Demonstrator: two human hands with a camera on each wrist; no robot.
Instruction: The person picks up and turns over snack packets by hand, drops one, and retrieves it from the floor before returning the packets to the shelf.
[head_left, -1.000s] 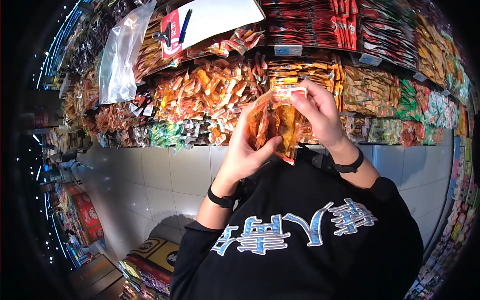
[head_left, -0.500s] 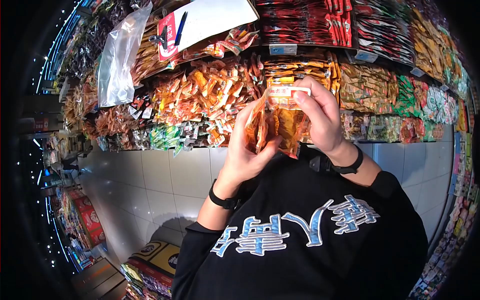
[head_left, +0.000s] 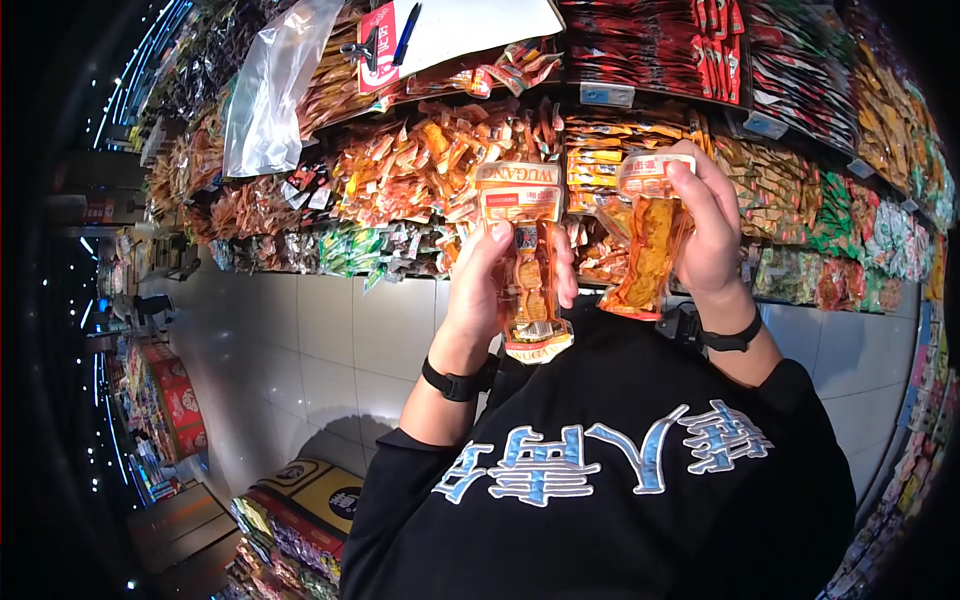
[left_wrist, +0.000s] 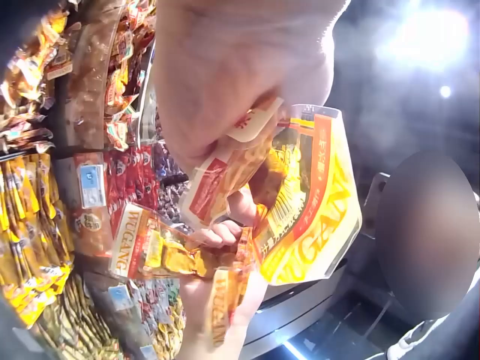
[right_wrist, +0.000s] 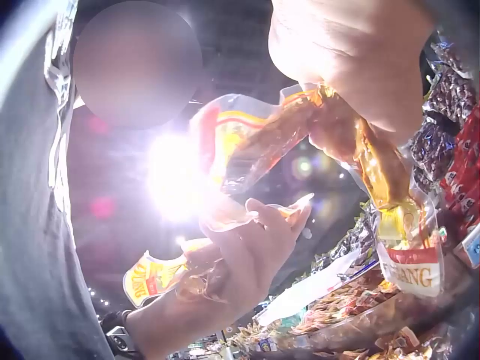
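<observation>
In the head view the left hand (head_left: 482, 282) grips an upright clear packet (head_left: 530, 270) with WUGANG on both ends, thumb across its front. To its right, the right hand (head_left: 708, 225) pinches the top of an orange-brown packet (head_left: 648, 250) that hangs down beside the first, apart from it. The left wrist view has the left hand (left_wrist: 232, 67) above a packet with a yellow and white end (left_wrist: 319, 217); the right hand (left_wrist: 225, 292) is below. In the right wrist view, packets hang under the right hand (right_wrist: 352, 67), one ending in a red and white label (right_wrist: 412, 266).
Shelves of packets (head_left: 400, 170) run along the far side, with a white sheet (head_left: 475, 25), a blue pen (head_left: 407, 35) and a clear plastic bag (head_left: 275, 95) on top. Tiled floor (head_left: 320, 330) lies below the shelf; a display box (head_left: 310, 500) stands lower left.
The hands have moved apart, and the packets formerly held together are now separate. The left hand's packet has turned to face the head camera. The shelves have shifted rightward in the head view.
</observation>
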